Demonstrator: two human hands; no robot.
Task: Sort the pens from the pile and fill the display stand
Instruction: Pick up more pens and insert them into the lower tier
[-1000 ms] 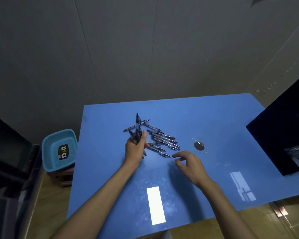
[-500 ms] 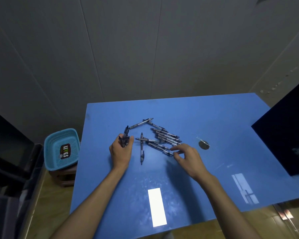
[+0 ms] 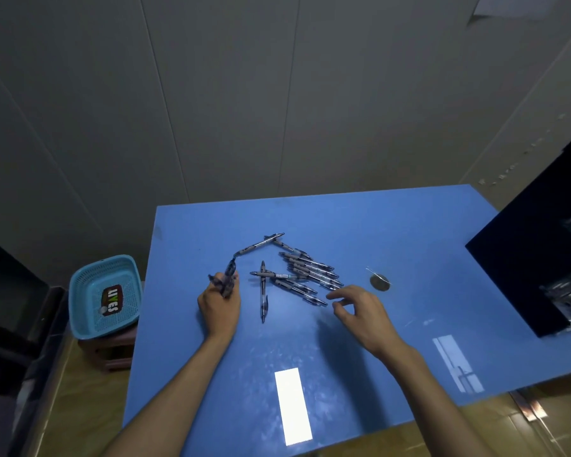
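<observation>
A pile of several dark pens (image 3: pixel 305 273) lies in the middle of the blue table (image 3: pixel 409 232). One pen (image 3: pixel 263 296) lies apart, pointing toward me. Another pen (image 3: pixel 261 244) lies slanted at the far side of the pile. My left hand (image 3: pixel 220 305) grips a bunch of pens (image 3: pixel 227 278), left of the pile, tips pointing away. My right hand (image 3: pixel 360 311) hovers at the pile's near right edge with fingers loosely spread and nothing in them. The black display stand (image 3: pixel 524 255) stands at the right table edge, with pens in its trays.
A small round dark disc (image 3: pixel 379 282) lies right of the pile. A light blue plastic basket (image 3: pixel 104 295) sits on a stool left of the table. A dark object fills the far left edge. Grey wall panels rise behind the table.
My left hand moved left away from the pile with its bunch of pens, leaving one pen lying toward me. My right hand moved up to the pile's near right edge.
</observation>
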